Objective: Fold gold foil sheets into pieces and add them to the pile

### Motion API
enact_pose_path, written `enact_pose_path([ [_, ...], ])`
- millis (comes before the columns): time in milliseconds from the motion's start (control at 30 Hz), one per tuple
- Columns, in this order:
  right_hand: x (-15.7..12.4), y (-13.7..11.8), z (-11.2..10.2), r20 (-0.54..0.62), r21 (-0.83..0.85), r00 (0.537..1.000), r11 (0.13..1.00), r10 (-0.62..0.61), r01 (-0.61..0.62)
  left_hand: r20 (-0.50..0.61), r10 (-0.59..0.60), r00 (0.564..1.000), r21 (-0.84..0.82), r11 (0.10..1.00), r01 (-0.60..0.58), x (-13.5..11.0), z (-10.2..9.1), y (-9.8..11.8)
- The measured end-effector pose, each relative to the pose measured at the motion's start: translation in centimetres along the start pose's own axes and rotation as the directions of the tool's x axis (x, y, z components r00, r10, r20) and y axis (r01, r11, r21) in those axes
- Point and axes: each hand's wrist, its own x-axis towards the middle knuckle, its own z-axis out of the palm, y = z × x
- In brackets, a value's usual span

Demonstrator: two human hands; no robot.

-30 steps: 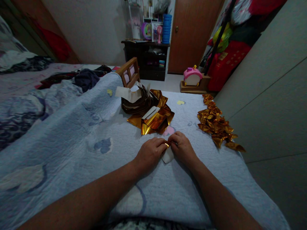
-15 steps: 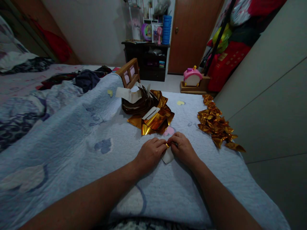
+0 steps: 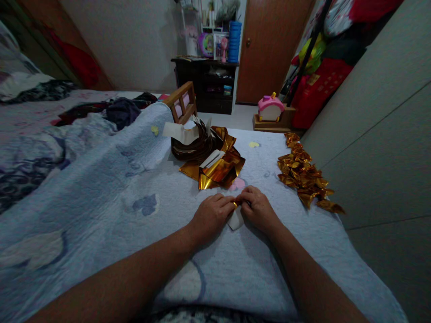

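Observation:
Both hands meet over a small sheet of gold foil paper (image 3: 235, 220), its pale backing facing up and a bit of gold showing at the fold. My left hand (image 3: 213, 215) is closed on the sheet's left side, fingertips at the fold. From the right, my right hand (image 3: 257, 206) pinches the same fold, its fingers curled. The sheet's upper part is hidden by the fingers. Beyond the hands lies a loose stack of gold foil sheets (image 3: 222, 166), with white-backed pieces among them. Folded gold foil pieces (image 3: 303, 172) form a pile at the right.
A pale blue quilt (image 3: 161, 251) with heart shapes covers the surface under everything. Its right edge drops beside a light cabinet (image 3: 384, 148). A wooden rail (image 3: 183, 105) stands past the stack, and a pink toy case (image 3: 270, 107) sits beyond the far edge.

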Motion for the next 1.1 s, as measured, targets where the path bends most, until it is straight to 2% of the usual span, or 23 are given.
enact_pose_path([
  [333, -0.03, 0.18, 0.15, -0.029, 0.004, 0.999, 1.000, -0.016, 0.017, -0.007, 0.004, 1.000, 0.015, 1.000, -0.004, -0.07, 0.13, -0.07],
  [1100, 0.00, 0.22, 0.05, -0.015, 0.004, 1.000, 1.000, -0.018, 0.018, -0.017, 0.003, 1.000, 0.006, 1.000, -0.003, 0.09, 0.17, -0.09],
])
